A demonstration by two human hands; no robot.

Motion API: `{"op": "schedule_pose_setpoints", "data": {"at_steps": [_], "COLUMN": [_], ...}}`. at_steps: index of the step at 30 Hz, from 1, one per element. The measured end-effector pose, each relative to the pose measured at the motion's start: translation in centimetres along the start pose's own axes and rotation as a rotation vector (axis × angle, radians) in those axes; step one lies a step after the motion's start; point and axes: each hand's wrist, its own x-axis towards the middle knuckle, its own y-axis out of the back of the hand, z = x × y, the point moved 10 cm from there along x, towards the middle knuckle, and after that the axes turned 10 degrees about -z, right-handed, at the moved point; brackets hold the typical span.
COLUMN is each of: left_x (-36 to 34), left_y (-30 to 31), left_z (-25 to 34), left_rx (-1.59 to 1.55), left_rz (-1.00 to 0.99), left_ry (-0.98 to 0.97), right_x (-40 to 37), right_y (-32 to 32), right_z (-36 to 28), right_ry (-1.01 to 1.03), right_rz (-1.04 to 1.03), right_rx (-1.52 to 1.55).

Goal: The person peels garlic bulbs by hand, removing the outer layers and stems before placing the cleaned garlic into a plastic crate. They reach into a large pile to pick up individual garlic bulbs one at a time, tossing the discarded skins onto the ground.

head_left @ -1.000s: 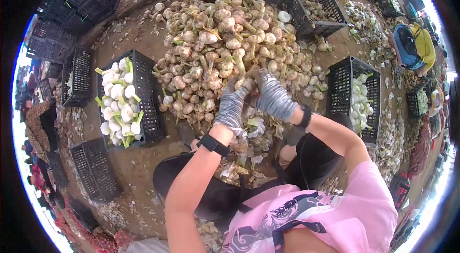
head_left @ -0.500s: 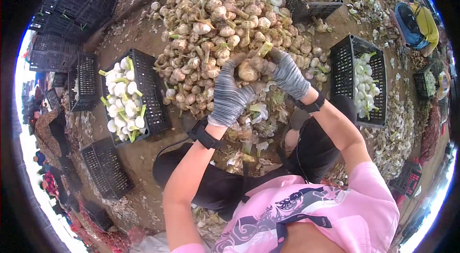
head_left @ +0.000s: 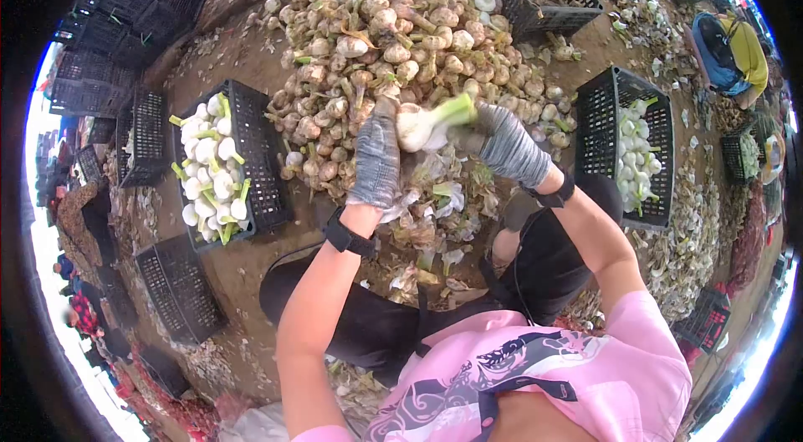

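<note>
My left hand (head_left: pixel 378 156), in a grey striped glove, grips a garlic bulb (head_left: pixel 413 127) whose white inner skin shows. Its thick green stem (head_left: pixel 454 110) points up to the right. My right hand (head_left: pixel 512 146), gloved alike, is closed beside the stem's cut end, its fingertips blurred; I cannot tell what is in them. A loose flap of white skin hangs under the stem. Just beyond both hands rises a heap of unpeeled garlic (head_left: pixel 335 66) with brownish, dirty skins. Peeled-off skins (head_left: pixel 443 191) lie on the ground below my hands.
Black crates stand on both sides: the left crate (head_left: pixel 266 159) and the right crate (head_left: pixel 595 134) hold white garlic with green stems. Another crate (head_left: pixel 548 20) at the back holds unpeeled garlic. A crate (head_left: pixel 180 290) stands front left. Skins litter the ground at right.
The bulb has gone from brown and dirty to white, its outer skin stripped off. My left hand has turned and shifted slightly left; my right hand has moved a little right and down.
</note>
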Motion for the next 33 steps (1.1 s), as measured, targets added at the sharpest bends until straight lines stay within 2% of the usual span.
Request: {"op": "schedule_pose_setpoints", "data": {"at_steps": [1, 2, 3, 4, 5, 6, 7, 8, 9, 10, 11, 12, 13, 15, 16, 18, 19, 21, 22, 23, 25, 27, 29, 30, 31, 33], "left_x": [0.8, 1.5, 1.7, 1.5, 1.0, 0.5, 0.1, 0.7, 0.3, -0.3, -3.6, -3.2, -4.0, -2.0, -1.8, -0.3, -0.3, -0.6, -0.5, -0.6, -1.1, -1.2, -2.1, -2.0, -2.1, -1.9], "left_y": [1.2, 1.2, 0.9, 2.5, 2.0, 2.3, 2.8, 1.8, 1.1, 0.2, -3.3, -4.0, -6.5, -5.7, -5.4, -3.7, -3.7, -3.2, -3.2, -3.1, -3.8, -3.6, -5.9, -6.0, -6.1, -5.7], "left_z": [-0.5, -1.3, -2.6, -3.7, -3.3, -3.5, -3.8, -2.8, -2.7, 2.7, 7.9, 7.5, 7.8, 5.6, 5.5, 3.3, 3.5, 3.5, 3.3, 3.3, 4.2, 4.3, 4.6, 4.1, 3.9, 2.9], "left_rx": [0.0, -0.016, -0.034, -0.016, -0.018, 0.073, 0.167, 0.166, 0.172, 0.544, 0.883, 0.842, 1.162, 1.098, 1.097, 0.849, 0.849, 0.714, 0.696, 0.697, 0.629, 0.691, 0.578, 0.554, 0.556, 0.218], "left_rz": [0.004, -0.098, -0.199, -0.105, -0.102, -0.045, 0.011, -0.028, -0.038, 0.049, 0.14, 0.004, -0.077, -0.129, -0.129, -0.196, -0.191, -0.148, -0.201, -0.197, -0.245, -0.238, -0.471, -0.515, -0.518, -0.524], "left_ry": [0.003, 0.107, 0.21, 0.258, 0.261, 0.343, 0.425, 0.352, 0.352, -0.156, -0.686, -0.712, -0.784, -0.575, -0.576, -0.224, -0.224, -0.206, -0.18, -0.169, -0.255, -0.251, -0.263, -0.221, -0.22, -0.122], "right_x": [-0.1, -0.4, -0.5, -0.7, -1.0, -1.0, -1.0, -1.1, -1.1, -1.0, -0.9, -1.1, -0.9, -0.9, -1.0, -1.3, -1.2, -0.6, -1.0, -1.1, -1.6, -1.2, -1.2, -1.4, -1.5, -2.2], "right_y": [-0.6, -1.1, -1.6, -2.2, -2.9, -2.7, -2.3, -2.1, -2.0, -1.6, -0.9, -0.6, 0.2, 0.9, 0.9, 0.0, 0.2, 1.0, 1.8, 0.3, 1.3, 1.4, -0.4, -1.5, -1.6, -2.9], "right_z": [-0.7, -1.4, -1.3, -0.6, 0.0, 0.3, 1.4, 2.5, 3.0, 3.7, 3.9, 3.2, 3.5, 1.9, 1.8, 3.7, 4.4, 3.8, 3.4, 6.6, 9.4, 8.0, 6.7, 6.3, 6.7, 9.6], "right_ry": [0.071, -0.022, 0.026, -0.079, -0.184, -0.185, -0.224, -0.259, -0.256, -0.252, -0.248, -0.265, -0.138, -0.043, -0.042, -0.209, -0.209, -0.006, 0.114, -0.147, -0.222, -0.227, -0.358, -0.423, -0.42, -0.552], "right_rz": [-0.031, -0.087, -0.057, -0.08, -0.1, -0.101, -0.068, -0.03, -0.019, 0.035, 0.087, 0.112, 0.137, 0.18, 0.179, 0.169, 0.165, 0.131, 0.191, 0.26, 0.413, 0.347, 0.205, 0.13, 0.133, 0.112], "right_rx": [-0.073, -0.199, -0.218, -0.024, 0.171, 0.172, 0.359, 0.546, 0.543, 0.561, 0.574, 0.555, 0.365, -0.031, -0.032, 0.426, 0.427, 0.367, 0.314, 1.034, 0.951, 0.94, 1.235, 1.381, 1.383, 1.266]}}
